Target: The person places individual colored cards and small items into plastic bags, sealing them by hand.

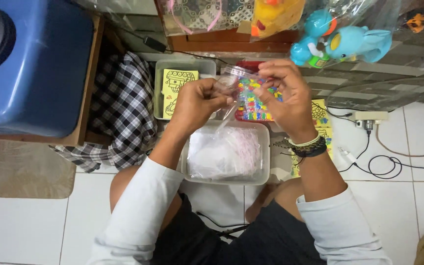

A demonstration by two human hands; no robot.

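Left hand (pixel 197 100) and right hand (pixel 283 93) are both pinching a small clear bag (pixel 239 86) above a tray of colourful beads (pixel 253 105)

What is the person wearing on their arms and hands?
Both arms have white long sleeves pushed up to about the elbow, the forearms bare. The left hand wears nothing visible. The right hand is bare too, but its wrist carries stacked bands: a pale one, then dark braided ones.

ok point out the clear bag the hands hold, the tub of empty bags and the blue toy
clear bag (pixel 251 100), head view, on the colourful beads inside it
tub of empty bags (pixel 266 147), head view, on its right rim
blue toy (pixel 359 43), head view, on its body
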